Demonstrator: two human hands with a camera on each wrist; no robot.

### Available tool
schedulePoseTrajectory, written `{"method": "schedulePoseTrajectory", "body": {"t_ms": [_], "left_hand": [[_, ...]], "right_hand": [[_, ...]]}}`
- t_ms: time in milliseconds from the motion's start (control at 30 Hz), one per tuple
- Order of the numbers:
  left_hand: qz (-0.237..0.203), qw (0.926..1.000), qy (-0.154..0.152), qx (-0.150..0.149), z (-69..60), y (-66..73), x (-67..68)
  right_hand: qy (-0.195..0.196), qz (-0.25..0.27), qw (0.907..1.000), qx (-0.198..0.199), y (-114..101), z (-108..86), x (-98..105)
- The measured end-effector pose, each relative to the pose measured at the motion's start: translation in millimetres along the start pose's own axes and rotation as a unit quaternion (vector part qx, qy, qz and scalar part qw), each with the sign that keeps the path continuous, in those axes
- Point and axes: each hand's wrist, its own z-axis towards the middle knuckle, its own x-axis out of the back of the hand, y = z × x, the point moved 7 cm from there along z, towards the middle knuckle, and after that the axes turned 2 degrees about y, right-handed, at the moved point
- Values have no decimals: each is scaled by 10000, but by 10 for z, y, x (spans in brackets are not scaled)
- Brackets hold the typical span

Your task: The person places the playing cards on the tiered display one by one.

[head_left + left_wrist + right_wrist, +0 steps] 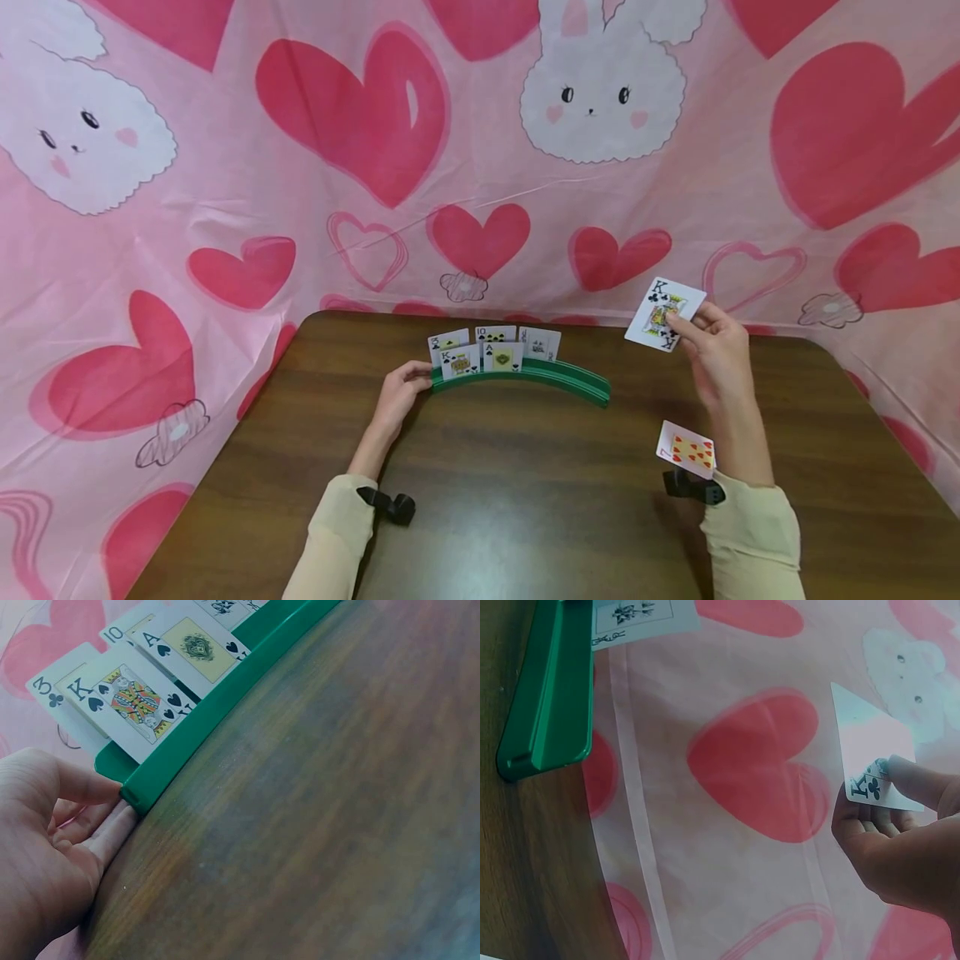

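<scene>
In the head view my right hand holds up a king of clubs, the thumb on its face and the fingers behind. The right wrist view shows glare over part of this king of clubs. With thumb and fingers, my left hand pinches the left end of a curved green card holder. Upright in the holder, the king of spades stands before a three of clubs. An ace of spades overlaps a ten. Beside them stands a joker.
A seven of hearts lies face up near my right wrist; whether more cards lie under it I cannot tell. The brown wooden table reaches back to a pink cloth with hearts and rabbits. Black straps circle both wrists.
</scene>
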Motion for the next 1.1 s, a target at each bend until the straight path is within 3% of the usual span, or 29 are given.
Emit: {"method": "schedulePoseTrajectory", "body": {"t_ms": [167, 367, 800, 1100], "left_hand": [[-47, 9999, -110, 52, -88, 131, -15], [-55, 9998, -85, 143, 7, -34, -3], [28, 9999, 43, 106, 13, -34, -2], [-14, 9999, -86, 107, -87, 163, -12]], "right_hand": [[37, -197, 9998, -74, 39, -11, 0], [1, -339, 9994, -57, 90, -3, -28], [-101, -879, 9958, -239, 218, -8, -135], [-211, -1061, 9936, -325, 293, -19, -179]]}}
